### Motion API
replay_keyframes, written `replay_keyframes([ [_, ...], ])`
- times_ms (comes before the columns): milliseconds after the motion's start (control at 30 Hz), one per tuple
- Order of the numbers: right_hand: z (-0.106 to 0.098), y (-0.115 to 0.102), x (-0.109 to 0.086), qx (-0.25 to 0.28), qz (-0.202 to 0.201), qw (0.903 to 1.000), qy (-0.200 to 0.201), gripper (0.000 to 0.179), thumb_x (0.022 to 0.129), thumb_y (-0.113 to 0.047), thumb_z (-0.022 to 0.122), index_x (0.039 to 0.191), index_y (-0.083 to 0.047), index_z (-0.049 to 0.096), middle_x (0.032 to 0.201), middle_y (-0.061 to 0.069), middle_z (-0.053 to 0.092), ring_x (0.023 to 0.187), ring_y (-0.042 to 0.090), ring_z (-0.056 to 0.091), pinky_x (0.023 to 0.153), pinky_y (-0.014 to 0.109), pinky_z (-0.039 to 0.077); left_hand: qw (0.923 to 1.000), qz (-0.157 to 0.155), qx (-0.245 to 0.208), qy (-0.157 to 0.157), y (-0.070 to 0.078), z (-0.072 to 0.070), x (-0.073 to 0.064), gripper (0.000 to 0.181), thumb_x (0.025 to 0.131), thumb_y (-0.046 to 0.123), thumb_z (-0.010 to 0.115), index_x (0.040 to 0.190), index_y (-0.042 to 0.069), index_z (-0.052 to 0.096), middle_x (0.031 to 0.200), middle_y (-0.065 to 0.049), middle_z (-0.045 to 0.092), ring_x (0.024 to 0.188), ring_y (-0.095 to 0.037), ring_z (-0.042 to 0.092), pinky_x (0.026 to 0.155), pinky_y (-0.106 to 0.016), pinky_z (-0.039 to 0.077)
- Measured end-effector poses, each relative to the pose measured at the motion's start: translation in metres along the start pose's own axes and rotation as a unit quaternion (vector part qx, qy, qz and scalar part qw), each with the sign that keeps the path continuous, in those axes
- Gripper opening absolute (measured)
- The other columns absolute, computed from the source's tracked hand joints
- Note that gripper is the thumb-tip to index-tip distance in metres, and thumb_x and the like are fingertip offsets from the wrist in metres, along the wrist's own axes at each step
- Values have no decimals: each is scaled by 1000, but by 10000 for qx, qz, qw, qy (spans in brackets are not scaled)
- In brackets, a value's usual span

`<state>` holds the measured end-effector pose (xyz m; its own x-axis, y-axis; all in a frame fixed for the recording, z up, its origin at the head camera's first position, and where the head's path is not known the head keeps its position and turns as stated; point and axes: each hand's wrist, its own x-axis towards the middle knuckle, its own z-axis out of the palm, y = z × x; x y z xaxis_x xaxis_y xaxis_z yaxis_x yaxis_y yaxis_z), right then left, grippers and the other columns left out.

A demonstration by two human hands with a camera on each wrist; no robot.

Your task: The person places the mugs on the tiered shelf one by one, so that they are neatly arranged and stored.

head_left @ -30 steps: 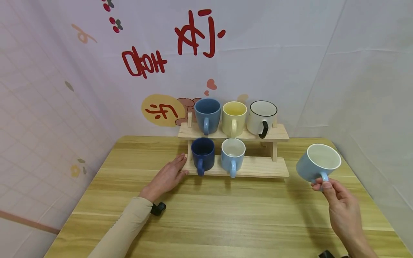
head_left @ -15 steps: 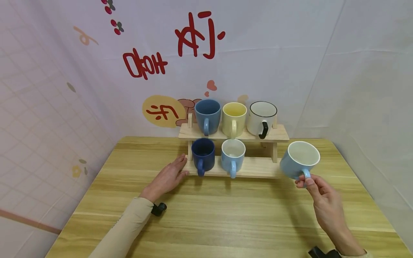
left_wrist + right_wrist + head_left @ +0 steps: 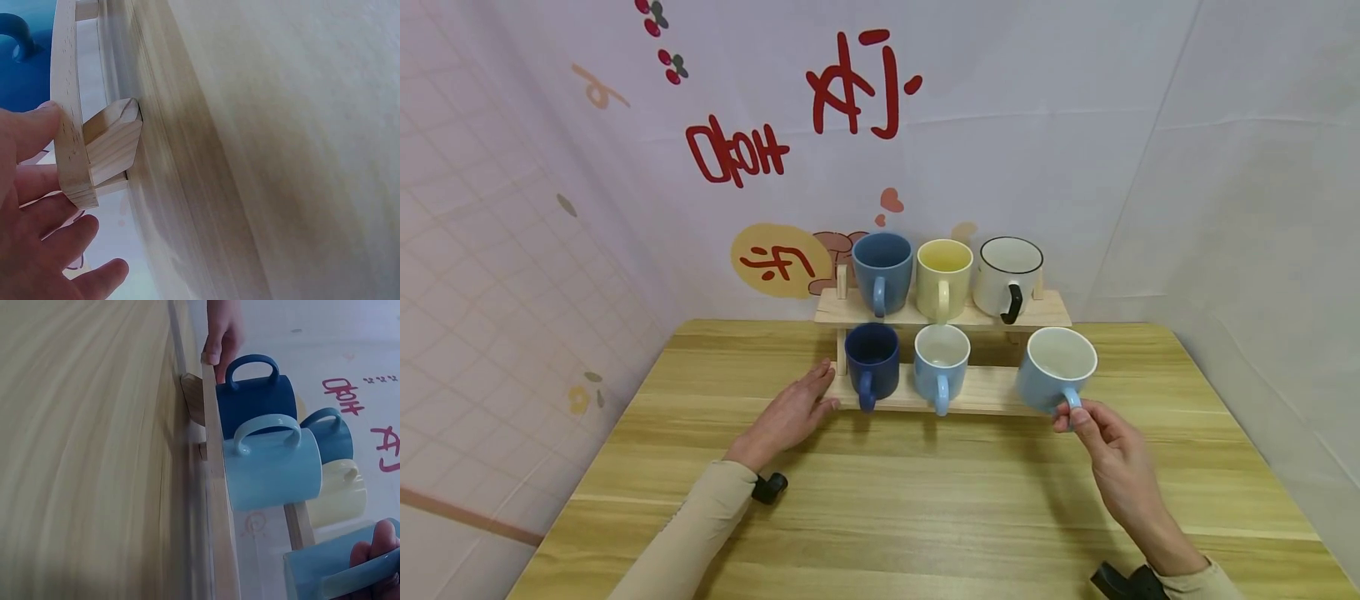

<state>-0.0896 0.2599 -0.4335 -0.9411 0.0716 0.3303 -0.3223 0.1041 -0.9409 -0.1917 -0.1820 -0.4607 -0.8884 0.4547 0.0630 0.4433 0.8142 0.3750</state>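
Note:
My right hand (image 3: 1123, 471) pinches the handle of a light blue mug (image 3: 1040, 379) with a white inside. That mug, slightly tilted, overlaps the right end of the lower shelf board in the head view. My left hand (image 3: 786, 417) holds the left end of the two-tier wooden mug rack (image 3: 992, 390), its thumb at the lower board's front edge, as the left wrist view shows. A dark blue mug (image 3: 872, 358) and another light blue mug (image 3: 942, 362) stand on the lower board, handles to the front.
The upper board carries a medium blue mug (image 3: 882, 271), a pale yellow mug (image 3: 943, 283) and a white mug (image 3: 1006, 283) with black rim and handle. A printed cloth backdrop (image 3: 1045, 167) hangs behind the wooden table (image 3: 925, 508).
My right hand has brought the light blue mug leftward from beside the rack to the lower board's right end. My left hand stays at the rack's left end.

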Motion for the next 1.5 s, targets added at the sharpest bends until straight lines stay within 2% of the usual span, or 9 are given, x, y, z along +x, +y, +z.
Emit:
replay_keyframes([
  [500, 22, 19, 9, -351, 250, 9991, -55, 29, 109, -8, 51, 113, 18, 62, 88, 6, 73, 95, 7, 67, 92, 15, 49, 9999, 76, -102, 68, -2, 1, 0, 63, 107, 30, 59, 155, -6, 40, 164, -23, 32, 149, -38, 36, 115, -56, 38],
  [700, 31, 25, 13, -186, 230, 9995, -103, 28, 109, -7, 52, 111, 19, 63, 88, 13, 72, 95, 7, 66, 91, 15, 49, 9999, 64, -136, 71, -2, 0, 1, 63, 107, 29, 60, 155, -6, 40, 164, -23, 32, 149, -39, 37, 115, -56, 38],
  [867, 35, 31, 13, -149, 271, 9993, -196, 28, 109, -8, 51, 112, 18, 63, 88, 8, 72, 95, 8, 65, 90, 16, 49, 9998, 73, -149, 70, -4, 1, 1, 62, 107, 29, 60, 155, -6, 41, 164, -23, 32, 148, -39, 38, 115, -56, 38],
  [1100, 37, 39, 16, -512, 348, 9976, -326, 32, 111, -15, 49, 114, 12, 65, 95, 26, 69, 97, 9, 65, 92, 15, 49, 9997, -15, -250, 59, -5, 3, -1, 62, 107, 30, 59, 156, -4, 40, 165, -22, 31, 148, -39, 38, 115, -56, 37],
  [1300, 39, 41, 20, -495, 373, 9970, -468, 33, 112, -18, 49, 114, 12, 64, 97, 24, 70, 98, 9, 65, 92, 15, 49, 9998, -13, -165, 71, -5, 1, -6, 63, 107, 30, 61, 155, -5, 41, 164, -23, 32, 147, -39, 39, 115, -55, 38],
  [1500, 38, 37, 27, -477, 321, 9969, -534, 35, 112, -17, 49, 116, 14, 64, 96, 24, 71, 99, 8, 65, 92, 16, 49, 9995, 118, -194, 207, -5, -1, -2, 63, 106, 28, 62, 154, -7, 41, 163, -24, 33, 147, -40, 40, 115, -56, 39],
])
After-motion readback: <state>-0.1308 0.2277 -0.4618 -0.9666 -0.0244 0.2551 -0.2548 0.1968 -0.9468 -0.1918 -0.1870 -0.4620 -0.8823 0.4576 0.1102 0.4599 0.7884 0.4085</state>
